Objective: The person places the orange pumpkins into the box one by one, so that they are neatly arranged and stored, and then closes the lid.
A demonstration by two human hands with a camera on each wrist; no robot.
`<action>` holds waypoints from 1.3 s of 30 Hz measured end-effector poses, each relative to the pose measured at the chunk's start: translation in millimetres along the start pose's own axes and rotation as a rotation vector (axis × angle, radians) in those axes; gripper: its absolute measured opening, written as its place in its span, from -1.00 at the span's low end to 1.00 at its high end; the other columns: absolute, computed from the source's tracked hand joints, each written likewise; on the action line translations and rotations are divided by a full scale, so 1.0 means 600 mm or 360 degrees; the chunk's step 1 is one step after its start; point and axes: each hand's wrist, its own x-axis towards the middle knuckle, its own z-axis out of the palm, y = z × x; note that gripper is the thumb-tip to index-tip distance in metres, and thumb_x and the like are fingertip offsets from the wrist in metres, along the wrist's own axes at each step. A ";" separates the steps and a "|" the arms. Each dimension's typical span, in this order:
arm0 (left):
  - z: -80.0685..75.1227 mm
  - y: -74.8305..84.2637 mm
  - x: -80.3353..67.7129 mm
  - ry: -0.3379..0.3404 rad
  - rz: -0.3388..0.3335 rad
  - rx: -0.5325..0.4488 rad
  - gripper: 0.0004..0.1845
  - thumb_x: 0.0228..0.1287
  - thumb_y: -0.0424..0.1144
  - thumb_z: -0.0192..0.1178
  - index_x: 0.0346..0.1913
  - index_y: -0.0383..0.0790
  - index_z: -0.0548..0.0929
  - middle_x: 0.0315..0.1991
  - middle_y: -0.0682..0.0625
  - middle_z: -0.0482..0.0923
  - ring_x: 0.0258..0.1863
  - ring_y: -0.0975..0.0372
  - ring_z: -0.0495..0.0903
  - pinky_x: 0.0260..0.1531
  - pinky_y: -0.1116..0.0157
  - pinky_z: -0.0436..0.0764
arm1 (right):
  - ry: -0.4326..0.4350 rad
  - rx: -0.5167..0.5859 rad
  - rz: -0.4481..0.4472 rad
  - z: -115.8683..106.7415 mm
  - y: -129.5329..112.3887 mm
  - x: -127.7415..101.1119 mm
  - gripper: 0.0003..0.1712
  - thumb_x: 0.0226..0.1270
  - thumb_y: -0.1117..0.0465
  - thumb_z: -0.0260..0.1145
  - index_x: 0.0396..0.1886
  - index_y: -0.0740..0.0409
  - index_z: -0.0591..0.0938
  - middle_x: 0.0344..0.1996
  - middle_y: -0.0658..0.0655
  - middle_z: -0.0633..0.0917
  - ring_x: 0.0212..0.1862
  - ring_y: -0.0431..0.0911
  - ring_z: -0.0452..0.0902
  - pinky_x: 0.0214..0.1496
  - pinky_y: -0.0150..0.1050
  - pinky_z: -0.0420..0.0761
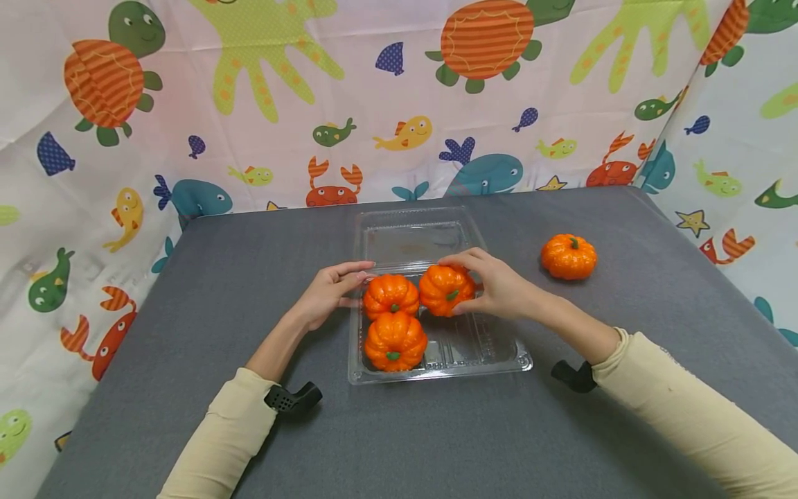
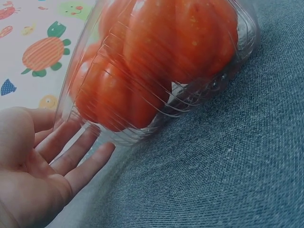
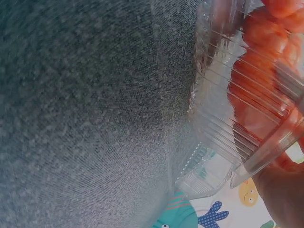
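Observation:
A clear plastic clamshell container [image 1: 480,346] stands on the cloth with its lid [image 1: 411,235] folded open toward the back. On its left side sit two small orange pumpkins, one farther back [image 1: 389,291] and one at the front [image 1: 395,343]. My right hand [image 1: 495,281] grips a third small pumpkin [image 1: 441,285] between thumb and fingers, at the tray's back right, beside the back pumpkin. My left hand [image 1: 327,294] rests at the tray's left wall. In the left wrist view, that hand's loosely extended fingers [image 2: 83,173] lie against the outside of the clear wall.
Another small orange pumpkin [image 1: 569,256] sits on the grey cloth [image 1: 561,430] to the right of the container. A white curtain [image 1: 386,138] with printed sea animals rises behind the table and along both sides.

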 end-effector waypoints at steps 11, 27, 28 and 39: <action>0.001 0.000 -0.002 0.0010 -0.0011 0.0026 -0.52 0.47 -0.26 0.03 0.32 -0.45 0.33 0.19 -0.27 0.45 -0.02 0.17 0.56 -0.15 0.13 0.64 | -0.0074 -0.0143 0.0018 0.009 0.001 0.000 -0.14 -0.11 0.29 0.60 0.26 0.13 0.44 0.02 0.22 0.40 -0.05 0.03 0.40 -0.17 -0.13 0.60; 0.003 0.001 -0.002 0.0010 -0.0006 0.0015 -0.53 0.46 -0.28 0.03 0.32 -0.45 0.34 0.18 -0.28 0.45 -0.02 0.18 0.56 -0.16 0.14 0.64 | -0.0133 -0.0033 0.0031 -0.009 -0.002 -0.002 -0.23 -0.03 0.32 0.56 0.22 0.21 0.46 0.01 0.20 0.46 0.03 0.05 0.44 -0.04 -0.08 0.61; 0.003 0.001 -0.002 0.0012 -0.0007 0.0014 -0.53 0.46 -0.28 0.03 0.32 -0.45 0.34 0.18 -0.28 0.45 -0.02 0.18 0.56 -0.16 0.14 0.64 | -0.0135 -0.0033 0.0032 -0.010 -0.001 -0.002 -0.25 -0.03 0.33 0.55 0.22 0.20 0.46 0.01 0.20 0.46 0.04 0.05 0.44 -0.04 -0.08 0.61; 0.003 0.000 -0.001 0.0008 -0.0002 0.0017 -0.54 0.47 -0.29 0.02 0.32 -0.46 0.33 0.18 -0.28 0.45 -0.03 0.19 0.56 -0.17 0.15 0.64 | -0.0184 -0.0039 0.0113 -0.037 0.001 -0.003 -0.27 0.05 0.27 0.52 0.25 0.17 0.46 0.05 0.22 0.48 0.04 0.10 0.44 0.00 0.00 0.58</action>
